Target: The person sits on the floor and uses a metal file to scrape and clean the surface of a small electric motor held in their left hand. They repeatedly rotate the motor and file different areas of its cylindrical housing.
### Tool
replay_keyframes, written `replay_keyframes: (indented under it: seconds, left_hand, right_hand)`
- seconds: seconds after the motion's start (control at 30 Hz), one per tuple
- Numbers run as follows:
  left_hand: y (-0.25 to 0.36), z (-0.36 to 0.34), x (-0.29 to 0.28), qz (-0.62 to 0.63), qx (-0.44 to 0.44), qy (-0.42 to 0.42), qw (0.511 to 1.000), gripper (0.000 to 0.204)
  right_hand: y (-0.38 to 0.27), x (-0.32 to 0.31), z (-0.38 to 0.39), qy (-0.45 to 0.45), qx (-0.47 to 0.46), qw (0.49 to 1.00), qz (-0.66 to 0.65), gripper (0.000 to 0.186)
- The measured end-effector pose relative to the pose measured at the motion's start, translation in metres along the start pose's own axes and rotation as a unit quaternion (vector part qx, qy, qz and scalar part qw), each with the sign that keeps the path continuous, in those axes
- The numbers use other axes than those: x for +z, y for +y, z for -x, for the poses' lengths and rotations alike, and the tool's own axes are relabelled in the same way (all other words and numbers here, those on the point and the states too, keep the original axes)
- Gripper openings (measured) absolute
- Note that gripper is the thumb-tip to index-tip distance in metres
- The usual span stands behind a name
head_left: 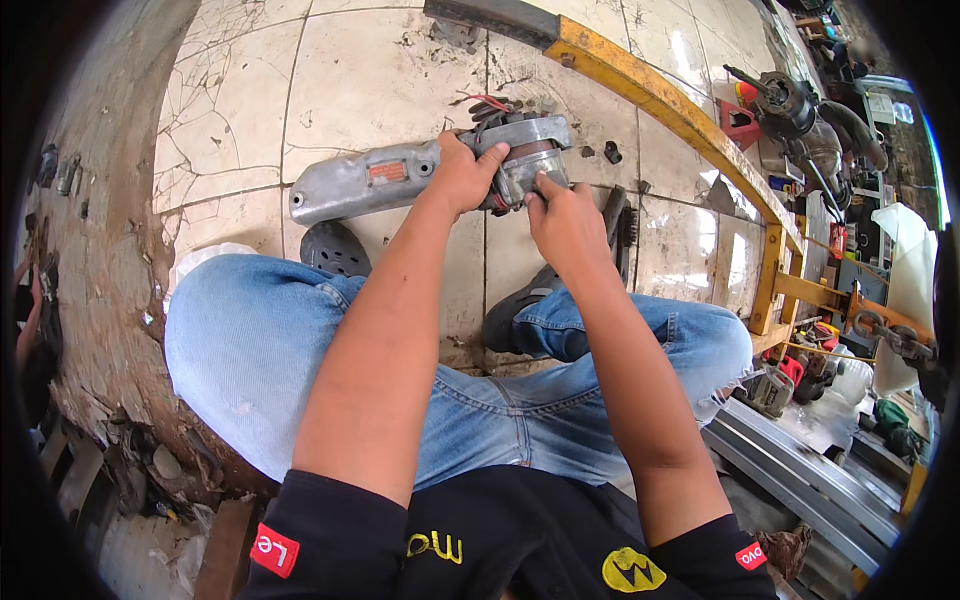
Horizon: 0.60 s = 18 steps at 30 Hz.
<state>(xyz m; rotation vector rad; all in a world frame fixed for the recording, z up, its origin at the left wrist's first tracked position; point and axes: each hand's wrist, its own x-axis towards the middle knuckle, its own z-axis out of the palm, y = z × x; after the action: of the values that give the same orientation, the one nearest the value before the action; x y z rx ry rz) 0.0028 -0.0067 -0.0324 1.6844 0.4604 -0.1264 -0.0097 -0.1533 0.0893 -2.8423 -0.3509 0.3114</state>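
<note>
A grey metal alternator [533,172] with red wires at its far side lies on the tiled floor in front of me. My left hand [466,172] is wrapped round its left side, the thumb stretched across the casing. At its near right edge, the thumb and fingers of my right hand [570,228] grip the body. Left of the alternator, partly behind my left hand, is a long grey metal cover [350,187], like an engine valve cover, with an orange label. Whether cover and alternator touch is hidden by my left hand.
A wire brush [627,228] lies right of my right hand. Small dark parts [612,152] sit beyond it. A yellow steel frame [660,95] arches over the right side. An engine assembly [800,120] stands farther right, with tools and metal rails [800,470] nearer me.
</note>
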Motion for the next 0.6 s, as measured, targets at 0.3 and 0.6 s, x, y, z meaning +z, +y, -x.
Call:
replay_keyframes:
  seconds: [0.3, 0.6]
  left_hand:
    - [0.013, 0.005, -0.002, 0.029, -0.048, -0.018, 0.998, 0.083]
    - [-0.003, 0.0, -0.002, -0.021, -0.002, 0.01, 1.0, 0.082]
  right_hand:
    - [0.0, -0.001, 0.0, 0.012, 0.012, 1.0, -0.006, 0.033]
    - [-0.006, -0.004, -0.006, 0.006, 0.004, 1.0, 0.006, 0.032]
